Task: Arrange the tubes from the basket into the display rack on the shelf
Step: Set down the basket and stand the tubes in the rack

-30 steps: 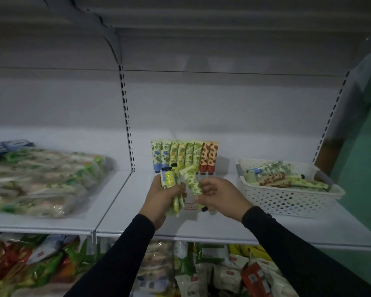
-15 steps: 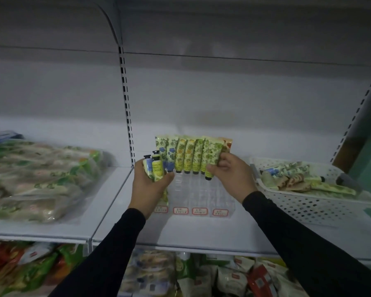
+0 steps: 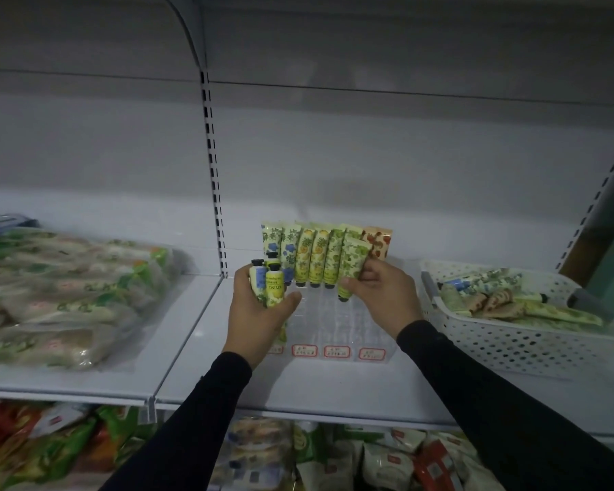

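A clear plastic display rack with red price labels stands on the white shelf. Several patterned tubes stand cap-down in its back row. My right hand pinches a green-leaf tube cap-down, just in front of that row near its right end. My left hand grips a bunch of tubes with black caps up, at the rack's left side. The white perforated basket at the right holds several more tubes lying flat.
Bagged goods in clear wrap lie on the shelf section to the left. A slotted upright divides the back panel. Packets fill the lower shelf. Another shelf hangs overhead.
A second ago both hands held tubes low at the shelf's front. My right hand has carried the green-leaf tube up to the rack's back row; my left hand rose beside the rack.
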Available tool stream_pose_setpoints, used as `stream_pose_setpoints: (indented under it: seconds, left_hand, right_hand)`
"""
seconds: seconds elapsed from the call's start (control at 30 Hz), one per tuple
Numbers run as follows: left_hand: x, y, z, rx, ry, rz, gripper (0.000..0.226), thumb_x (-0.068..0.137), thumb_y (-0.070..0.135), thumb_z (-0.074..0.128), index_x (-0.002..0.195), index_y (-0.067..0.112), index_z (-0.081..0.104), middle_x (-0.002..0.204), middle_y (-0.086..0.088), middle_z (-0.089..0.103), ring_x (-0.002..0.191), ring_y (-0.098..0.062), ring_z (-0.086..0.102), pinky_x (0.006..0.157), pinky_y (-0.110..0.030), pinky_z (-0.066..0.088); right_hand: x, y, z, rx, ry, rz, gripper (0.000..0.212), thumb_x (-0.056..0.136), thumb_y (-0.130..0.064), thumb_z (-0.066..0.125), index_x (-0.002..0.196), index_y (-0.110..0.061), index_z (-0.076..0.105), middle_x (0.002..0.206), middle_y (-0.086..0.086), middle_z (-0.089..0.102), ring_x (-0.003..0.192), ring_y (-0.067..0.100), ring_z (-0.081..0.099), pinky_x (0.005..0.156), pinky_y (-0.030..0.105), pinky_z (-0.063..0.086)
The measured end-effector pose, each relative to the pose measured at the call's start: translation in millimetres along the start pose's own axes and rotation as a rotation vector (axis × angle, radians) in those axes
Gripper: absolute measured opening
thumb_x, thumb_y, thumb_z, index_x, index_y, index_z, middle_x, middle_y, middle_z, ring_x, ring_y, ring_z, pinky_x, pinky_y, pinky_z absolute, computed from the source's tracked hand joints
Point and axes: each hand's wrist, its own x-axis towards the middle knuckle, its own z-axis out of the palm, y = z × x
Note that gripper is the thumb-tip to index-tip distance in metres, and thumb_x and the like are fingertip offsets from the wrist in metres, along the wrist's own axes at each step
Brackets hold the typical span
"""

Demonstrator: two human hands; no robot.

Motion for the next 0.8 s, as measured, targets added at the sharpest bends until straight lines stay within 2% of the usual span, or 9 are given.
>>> stream_pose_setpoints:
  seconds: [0.13, 0.3, 0.37, 0.6, 0.8]
  left_hand:
    - [-0.9, -0.3, 1.1, 0.002, 0.001, 0.002, 0.053, 0.077, 0.007, 0.08, 0.115, 0.024, 0.046, 0.098, 0.002, 0.065, 0.077, 0.0, 0.063, 0.065, -0.01, 0.048]
    - [-0.8, 0.0, 1.6, -0.023, 0.002, -0.004, 0.054, 0.078, 0.005, 0.079, 0.116, 0.022, 0.046, 0.098, -0.001, 0.064, 0.076, 0.0, 0.063, 0.065, -0.011, 0.049]
    - [-1.2, -0.9, 1.3, -0.027, 0.003, -0.002, 0.054, 0.078, 0.006, 0.079, 0.117, 0.022, 0.046, 0.1, -0.001, 0.064, 0.078, -0.001, 0.063, 0.066, -0.012, 0.05]
    - [-1.2, -1.7, 0.6, -0.039, 0.009, -0.004, 0.052, 0.078, 0.007, 0.079, 0.111, 0.029, 0.046, 0.099, -0.001, 0.064, 0.078, -0.003, 0.063, 0.066, -0.013, 0.05]
    - [-0.9, -2.5, 1.0, -0.045, 0.009, -0.005, 0.052, 0.078, 0.006, 0.079, 0.112, 0.027, 0.046, 0.099, -0.002, 0.064, 0.078, -0.003, 0.063, 0.066, -0.014, 0.051]
  right_hand:
    - [1.4, -0.1, -3.8, -0.018, -0.024, -0.008, 0.02, 0.085, -0.028, 0.073, 0.098, -0.013, 0.071, 0.09, -0.007, 0.071, 0.083, 0.002, 0.065, 0.065, 0.002, 0.045]
    - [3.0, 1.1, -2.5, -0.059, -0.012, -0.033, 0.021, 0.085, -0.027, 0.074, 0.097, -0.01, 0.071, 0.091, -0.001, 0.072, 0.083, 0.007, 0.067, 0.073, 0.015, 0.052]
    - [3.5, -0.8, -1.9, -0.066, -0.022, -0.049, 0.02, 0.085, -0.024, 0.073, 0.097, -0.009, 0.072, 0.09, 0.0, 0.073, 0.082, 0.009, 0.068, 0.074, 0.017, 0.052]
    - [4.6, -4.9, -1.9, -0.165, -0.037, -0.074, 0.019, 0.087, -0.026, 0.071, 0.097, -0.01, 0.071, 0.089, -0.002, 0.072, 0.08, 0.007, 0.066, 0.067, 0.007, 0.047]
    - [1.8, -7.5, 0.5, -0.198, -0.036, -0.091, 0.018, 0.087, -0.025, 0.07, 0.098, -0.01, 0.072, 0.089, -0.001, 0.072, 0.079, 0.009, 0.067, 0.076, 0.023, 0.054]
